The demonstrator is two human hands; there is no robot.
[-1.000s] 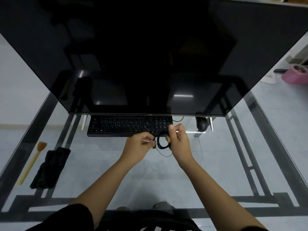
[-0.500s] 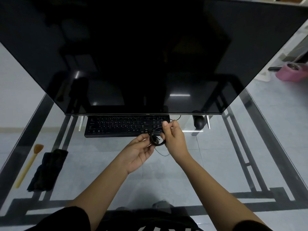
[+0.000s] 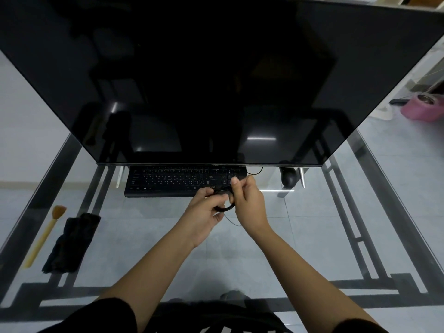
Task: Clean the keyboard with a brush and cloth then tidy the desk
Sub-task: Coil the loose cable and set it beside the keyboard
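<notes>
A black keyboard [image 3: 168,181] lies on the glass desk [image 3: 144,236] under the edge of a big dark monitor [image 3: 216,80]. Just in front of its right end, my left hand [image 3: 204,210] and my right hand [image 3: 247,198] both grip a small coil of thin black cable [image 3: 225,207], with a loose strand hanging below. A wooden-handled brush [image 3: 45,231] and a crumpled black cloth [image 3: 69,241] rest at the desk's left side, far from both hands.
A black mouse [image 3: 289,177] sits right of the keyboard beside the monitor's foot. The desk's dark frame bars show through the glass. A pink object [image 3: 422,109] stands on the floor at far right.
Both hands have kept working the cable coil, shifting slightly toward the keyboard's right end; the left hand closed over the coil again. Brush and cloth have not moved.
</notes>
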